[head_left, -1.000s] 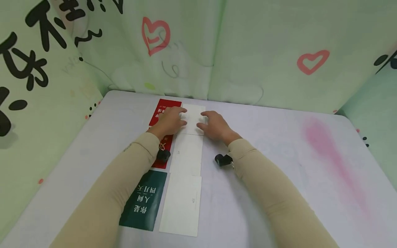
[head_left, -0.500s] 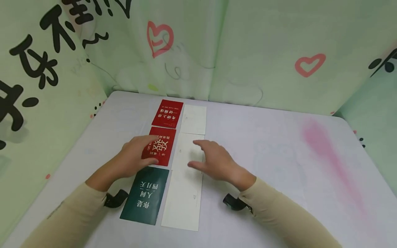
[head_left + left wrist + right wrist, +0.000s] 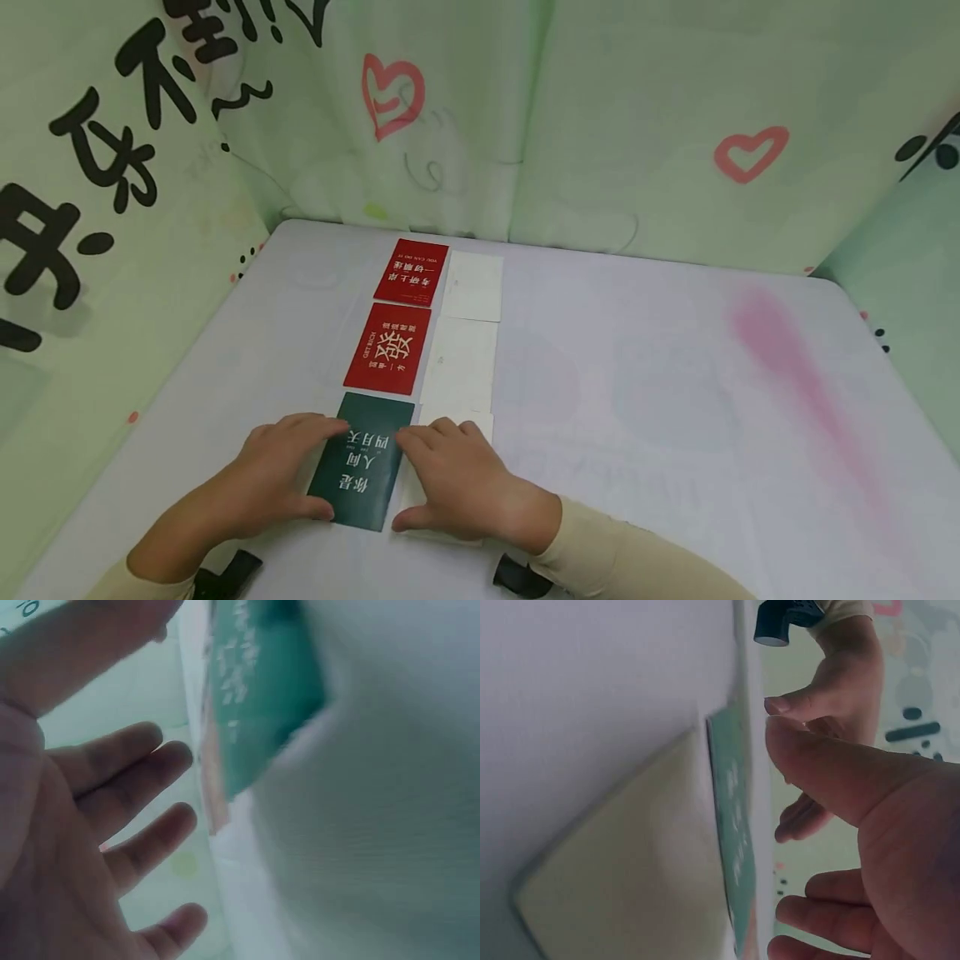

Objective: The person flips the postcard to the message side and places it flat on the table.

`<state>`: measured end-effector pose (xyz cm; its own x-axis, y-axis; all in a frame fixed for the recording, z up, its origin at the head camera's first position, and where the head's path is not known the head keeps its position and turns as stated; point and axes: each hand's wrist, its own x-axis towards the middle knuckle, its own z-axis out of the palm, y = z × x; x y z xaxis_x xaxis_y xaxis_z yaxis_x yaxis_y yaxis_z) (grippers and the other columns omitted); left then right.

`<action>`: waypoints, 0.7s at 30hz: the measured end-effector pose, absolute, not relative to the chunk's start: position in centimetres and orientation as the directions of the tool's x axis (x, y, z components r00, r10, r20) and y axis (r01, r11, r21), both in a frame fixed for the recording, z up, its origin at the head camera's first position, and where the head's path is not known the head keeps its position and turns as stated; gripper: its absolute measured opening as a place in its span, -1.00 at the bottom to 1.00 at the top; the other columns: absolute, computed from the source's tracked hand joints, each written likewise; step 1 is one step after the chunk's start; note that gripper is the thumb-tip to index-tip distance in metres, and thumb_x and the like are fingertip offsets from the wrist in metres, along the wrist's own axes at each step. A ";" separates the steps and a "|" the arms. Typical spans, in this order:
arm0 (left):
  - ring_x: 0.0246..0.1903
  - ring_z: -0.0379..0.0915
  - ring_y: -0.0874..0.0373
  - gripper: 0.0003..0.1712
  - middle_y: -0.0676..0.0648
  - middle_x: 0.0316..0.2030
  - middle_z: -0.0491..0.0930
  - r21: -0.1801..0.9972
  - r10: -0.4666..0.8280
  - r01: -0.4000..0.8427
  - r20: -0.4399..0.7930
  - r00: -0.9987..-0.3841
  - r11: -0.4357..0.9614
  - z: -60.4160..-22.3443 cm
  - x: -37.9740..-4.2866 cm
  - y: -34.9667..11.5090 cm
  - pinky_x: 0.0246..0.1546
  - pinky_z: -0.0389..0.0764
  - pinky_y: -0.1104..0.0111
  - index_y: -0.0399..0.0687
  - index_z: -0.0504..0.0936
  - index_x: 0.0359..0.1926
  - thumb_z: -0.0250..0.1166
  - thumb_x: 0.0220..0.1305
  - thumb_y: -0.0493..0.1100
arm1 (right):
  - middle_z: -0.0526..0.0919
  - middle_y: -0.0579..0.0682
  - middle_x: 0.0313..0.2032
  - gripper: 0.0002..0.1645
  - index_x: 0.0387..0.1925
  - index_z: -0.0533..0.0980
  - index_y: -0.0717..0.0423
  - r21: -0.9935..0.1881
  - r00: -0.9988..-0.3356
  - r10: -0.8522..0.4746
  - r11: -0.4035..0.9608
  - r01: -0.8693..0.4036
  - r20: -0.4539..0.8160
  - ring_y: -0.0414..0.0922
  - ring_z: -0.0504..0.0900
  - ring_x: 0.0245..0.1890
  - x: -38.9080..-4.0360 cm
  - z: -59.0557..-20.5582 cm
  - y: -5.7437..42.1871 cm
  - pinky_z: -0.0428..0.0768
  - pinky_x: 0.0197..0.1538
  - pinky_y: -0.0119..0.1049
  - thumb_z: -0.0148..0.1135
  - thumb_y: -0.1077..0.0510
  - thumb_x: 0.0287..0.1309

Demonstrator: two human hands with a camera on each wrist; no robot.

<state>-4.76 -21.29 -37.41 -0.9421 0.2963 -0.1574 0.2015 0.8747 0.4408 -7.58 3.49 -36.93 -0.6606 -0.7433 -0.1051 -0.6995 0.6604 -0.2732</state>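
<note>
A dark green card [image 3: 360, 462] with white characters lies flat at the near end of a left column of cards. My left hand [image 3: 273, 475] is at its left edge, thumb and fingers spread apart. On its other side my right hand [image 3: 465, 483] hovers over a white card [image 3: 480, 427], hiding most of it. Both wrist views show gaps between the fingers and nothing held by the left hand [image 3: 112, 795] or the right hand [image 3: 900, 847]. Beyond the green card lie a red card [image 3: 388, 348] with a large character and a farther red card [image 3: 411, 272].
Two more white cards, a middle one [image 3: 459, 362] and a far one [image 3: 472, 286], continue the right column. The white table [image 3: 637, 400] has a pink smear [image 3: 795, 375] at right. A pale green curtain [image 3: 600, 125] hangs behind its far edge.
Both hands have come back toward the near side, from the far cards past the middle ones to the green card. The cards keep their two columns.
</note>
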 end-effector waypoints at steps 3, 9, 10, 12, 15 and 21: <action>0.24 0.27 -0.20 0.14 -0.12 0.19 0.50 0.414 0.301 0.199 -0.197 -0.933 0.888 -38.1 -4.3 -21.5 0.13 0.24 -0.32 0.02 0.48 0.30 0.71 -0.42 0.18 | 0.51 -0.14 0.24 0.03 0.34 0.39 -0.03 -0.212 -0.634 -0.760 0.649 -0.731 -0.142 -0.13 0.41 0.16 -7.2 -37.3 2.7 0.41 0.03 -0.25 0.42 -0.46 -0.08; 0.23 0.26 -0.18 0.04 -0.09 0.15 0.53 0.369 0.296 0.205 -0.210 -0.932 0.906 -38.7 -4.1 -21.8 0.10 0.19 -0.35 0.03 0.52 0.26 0.72 -0.36 0.05 | 0.57 -0.17 0.15 0.02 0.28 0.44 -0.06 -0.138 -0.610 -0.775 0.630 -0.764 -0.164 -0.12 0.37 0.16 -6.6 -37.6 1.4 0.35 0.14 -0.05 0.39 -0.52 -0.13; 0.23 0.26 -0.18 -0.01 -0.09 0.14 0.54 0.367 0.296 0.208 -0.203 -0.933 0.907 -38.7 -4.1 -21.9 0.10 0.19 -0.35 0.02 0.54 0.24 0.72 -0.33 0.02 | 0.58 -0.17 0.14 0.02 0.27 0.45 -0.05 -0.126 -0.611 -0.775 0.631 -0.766 -0.164 -0.12 0.37 0.15 -6.5 -37.6 1.2 0.33 0.16 -0.02 0.38 -0.53 -0.13; 0.22 0.28 -0.18 -0.10 -0.08 0.12 0.56 0.368 0.299 0.214 -0.192 -0.935 0.905 -38.6 -4.3 -22.0 0.09 0.20 -0.33 0.01 0.57 0.21 0.70 -0.26 -0.02 | 0.59 -0.17 0.12 0.02 0.26 0.46 -0.04 -0.104 -0.610 -0.775 0.629 -0.771 -0.166 -0.12 0.38 0.14 -6.4 -37.7 0.9 0.32 0.18 0.03 0.37 -0.54 -0.12; 0.22 0.29 -0.18 -0.12 -0.08 0.12 0.56 0.371 0.306 0.220 -0.191 -0.932 0.902 -38.5 -4.5 -22.1 0.08 0.20 -0.32 0.01 0.58 0.19 0.70 -0.25 0.01 | 0.59 -0.16 0.09 0.02 0.24 0.46 -0.02 -0.071 -0.607 -0.777 0.623 -0.779 -0.167 -0.13 0.39 0.10 -6.2 -37.8 0.6 0.33 0.18 0.02 0.36 -0.55 -0.12; 0.19 0.31 -0.13 0.03 -0.07 0.13 0.54 0.355 0.318 0.234 -0.200 -0.927 0.905 -38.7 -4.4 -21.9 0.07 0.24 -0.33 0.01 0.54 0.22 0.72 -0.38 0.14 | 0.59 -0.13 0.04 -0.09 0.19 0.49 0.01 0.011 -0.597 -0.791 0.601 -0.799 -0.133 -0.13 0.42 0.06 -6.1 -38.2 0.2 0.36 0.17 -0.02 0.32 -0.50 0.00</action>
<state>-4.38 -21.92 -38.69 -0.9267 0.3181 -0.2001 0.2341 0.9052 0.3548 -6.06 0.20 -38.22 -0.5972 -0.7910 -0.1329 -0.7989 0.6014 0.0111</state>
